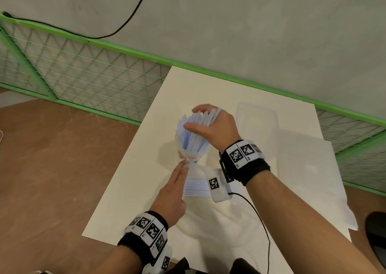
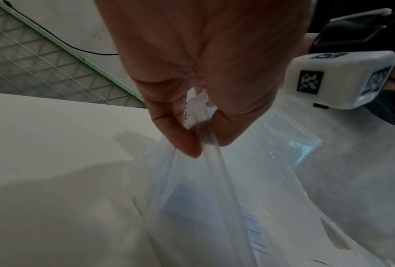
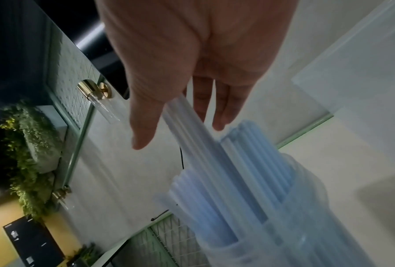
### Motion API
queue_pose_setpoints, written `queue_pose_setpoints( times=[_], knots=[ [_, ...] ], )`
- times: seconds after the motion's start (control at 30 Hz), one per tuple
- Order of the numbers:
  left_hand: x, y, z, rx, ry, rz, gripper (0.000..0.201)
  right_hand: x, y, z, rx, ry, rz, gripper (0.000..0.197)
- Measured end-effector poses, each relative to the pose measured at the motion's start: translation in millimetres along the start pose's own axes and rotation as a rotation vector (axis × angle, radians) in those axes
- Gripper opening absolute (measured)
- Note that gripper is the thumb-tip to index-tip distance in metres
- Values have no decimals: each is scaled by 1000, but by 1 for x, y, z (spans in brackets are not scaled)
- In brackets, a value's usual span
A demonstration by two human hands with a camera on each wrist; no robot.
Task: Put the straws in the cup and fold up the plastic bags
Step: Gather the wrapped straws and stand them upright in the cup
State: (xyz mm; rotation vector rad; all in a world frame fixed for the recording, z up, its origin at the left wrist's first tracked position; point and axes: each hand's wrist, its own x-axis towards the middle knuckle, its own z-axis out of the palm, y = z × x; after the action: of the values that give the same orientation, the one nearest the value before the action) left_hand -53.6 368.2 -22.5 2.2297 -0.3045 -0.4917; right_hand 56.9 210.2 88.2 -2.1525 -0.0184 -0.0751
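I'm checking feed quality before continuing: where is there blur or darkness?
Head view: evenly lit; the pale blue plastic straws under the right hand are slightly smeared. Left wrist view: dim; the left hand is shadowed. Right wrist view: dark, with streaked straws.

It looks like a staged recording corner in a commercial interior, not a home: a white board (image 1: 133,181) lies as a work surface on a brown floor (image 1: 52,169), hemmed in by a low green wire-mesh fence (image 1: 83,79) against a bare grey wall (image 1: 229,23) with a loose black cable (image 1: 125,26) hanging down it. Both wrists carry black bands with printed square markers (image 1: 243,151), and the right wrist view catches a glass panel on brass standoffs (image 3: 94,90) and trailing greenery (image 3: 31,153)
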Motion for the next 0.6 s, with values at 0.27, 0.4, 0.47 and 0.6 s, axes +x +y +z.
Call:
queue_pose_setpoints(
  times=[0.27,0.4,0.47,0.6],
  knots=[
    [1,-1,0,8,-17,-25,102,-28,3,-6,-73,242,-321,64],
    [1,0,2,15,-25,-41,103,-45,24,12,-510,-67,-351,71],
    [1,-1,4,32,-30,-58,102,-49,36,22,-595,-173,-341,71],
    [-2,-1,5,44,-24,-43,104,-47,33,23,-498,-38,-375,74]
  ],
)
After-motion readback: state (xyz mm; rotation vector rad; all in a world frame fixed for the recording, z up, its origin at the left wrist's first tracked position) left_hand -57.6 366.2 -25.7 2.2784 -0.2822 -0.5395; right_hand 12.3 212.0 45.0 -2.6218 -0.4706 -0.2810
